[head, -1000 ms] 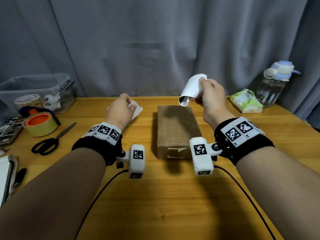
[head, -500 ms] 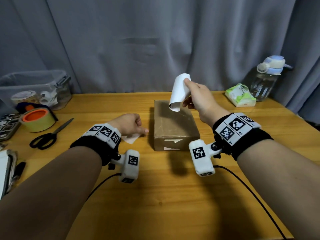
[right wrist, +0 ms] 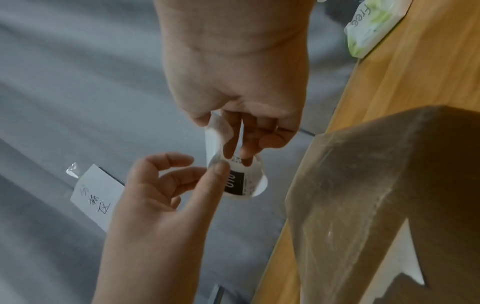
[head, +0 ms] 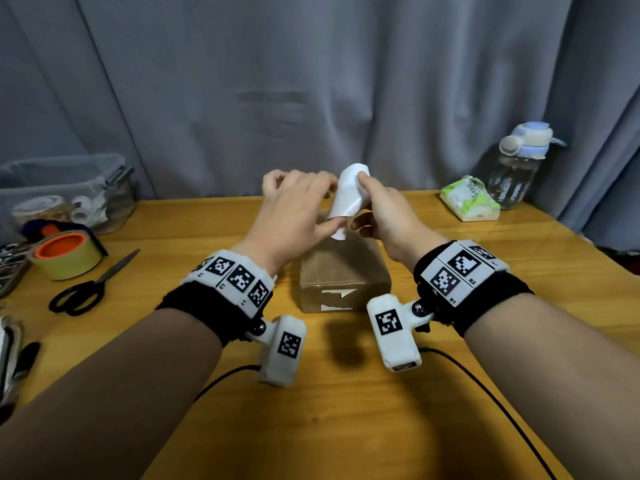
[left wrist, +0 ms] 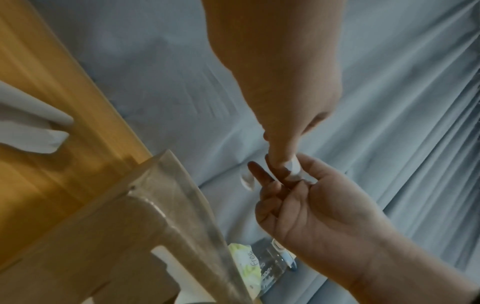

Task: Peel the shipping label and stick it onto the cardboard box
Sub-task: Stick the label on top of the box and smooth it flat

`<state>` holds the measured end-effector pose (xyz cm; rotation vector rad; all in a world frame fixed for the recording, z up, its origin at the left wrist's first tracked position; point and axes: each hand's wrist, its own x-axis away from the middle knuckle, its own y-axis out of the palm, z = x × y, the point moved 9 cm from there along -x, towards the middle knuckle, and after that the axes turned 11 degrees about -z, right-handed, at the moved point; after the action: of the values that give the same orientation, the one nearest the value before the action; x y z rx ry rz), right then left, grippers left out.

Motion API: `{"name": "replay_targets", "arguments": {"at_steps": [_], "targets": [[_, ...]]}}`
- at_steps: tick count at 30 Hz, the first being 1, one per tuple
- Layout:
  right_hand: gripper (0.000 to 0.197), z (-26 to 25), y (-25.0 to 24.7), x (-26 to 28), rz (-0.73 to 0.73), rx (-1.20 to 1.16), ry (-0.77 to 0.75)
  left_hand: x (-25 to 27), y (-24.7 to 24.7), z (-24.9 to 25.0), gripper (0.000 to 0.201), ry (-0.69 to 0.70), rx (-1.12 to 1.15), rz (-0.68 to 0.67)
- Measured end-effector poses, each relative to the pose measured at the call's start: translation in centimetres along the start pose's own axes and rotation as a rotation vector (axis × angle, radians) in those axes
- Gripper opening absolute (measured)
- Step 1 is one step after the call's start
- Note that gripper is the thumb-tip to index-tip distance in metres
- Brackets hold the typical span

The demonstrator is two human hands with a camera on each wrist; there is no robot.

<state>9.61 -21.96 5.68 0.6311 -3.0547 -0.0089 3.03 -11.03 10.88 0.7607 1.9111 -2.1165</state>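
Note:
A curled white shipping label (head: pixel 348 199) hangs in the air above the far end of the brown cardboard box (head: pixel 343 271). My right hand (head: pixel 381 216) pinches the label (right wrist: pixel 233 164) near its top, printed side towards the right wrist camera. My left hand (head: pixel 298 209) has come in from the left. Its thumb tip (right wrist: pixel 219 168) lies on the label's lower edge, with a fingertip close against it. The box (right wrist: pixel 376 185) stands on the wooden table with torn white tape on its near face. The left wrist view catches only a sliver of the label (left wrist: pixel 293 170).
A loose white paper (left wrist: pixel 31 127) lies on the table left of the box. Tape roll (head: pixel 65 258), scissors (head: pixel 90 289) and a clear bin (head: pixel 65 192) sit at the left. Tissue pack (head: pixel 471 199) and water bottle (head: pixel 519 164) stand at the back right. Grey curtain behind.
My left hand has let go of the white paper beside the box and risen to the label. My right hand has kept the label over the box.

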Motion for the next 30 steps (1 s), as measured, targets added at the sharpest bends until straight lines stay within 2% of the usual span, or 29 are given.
{"name": "replay_targets", "arguments": {"at_steps": [3, 6, 9, 12, 14, 16, 19, 23, 27, 30], "targets": [[0.027, 0.8, -0.8, -0.5, 0.049, -0.091, 0.052, -0.3, 0.7, -0.3, 0.018, -0.043, 0.012, 0.012], [0.029, 1.2, -1.2, -1.3, 0.026, -0.051, 0.065, -0.8, 2.1, -3.0, 0.007, -0.241, 0.337, 0.025], [0.044, 0.7, -1.2, -2.0, -0.062, 0.254, 0.009, -1.1, 4.9, -6.2, 0.003, -0.431, 0.742, 0.0], [0.049, 0.0, -1.4, -2.3, -0.126, 0.522, -0.11, -0.8, 6.4, -7.6, 0.012, -0.498, 1.012, -0.024], [0.038, 0.0, -1.2, -2.3, -0.206, 0.608, -0.158, -0.7, 7.0, -8.2, 0.018, -0.53, 1.074, -0.048], [0.016, 0.4, -0.8, -2.3, -0.301, 0.649, -0.167, -0.6, 8.0, -8.6, 0.019, -0.566, 1.133, -0.099], [0.012, 0.7, -0.6, -2.5, -0.338, 0.766, -0.225, -0.6, 9.7, -8.6, 0.018, -0.603, 1.232, -0.183], [0.015, 0.9, -0.4, -2.4, -0.344, 0.873, -0.343, -0.7, 11.1, -8.2, 0.016, -0.6, 1.206, -0.293], [0.013, 2.1, -0.2, -2.1, -0.388, 0.902, -0.317, -0.2, 12.0, -8.2, 0.007, -0.627, 1.136, -0.351], [0.026, 3.0, -0.2, -2.0, -0.401, 0.887, -0.304, -0.2, 12.3, -7.8, 0.01, -0.61, 1.084, -0.375]]}}
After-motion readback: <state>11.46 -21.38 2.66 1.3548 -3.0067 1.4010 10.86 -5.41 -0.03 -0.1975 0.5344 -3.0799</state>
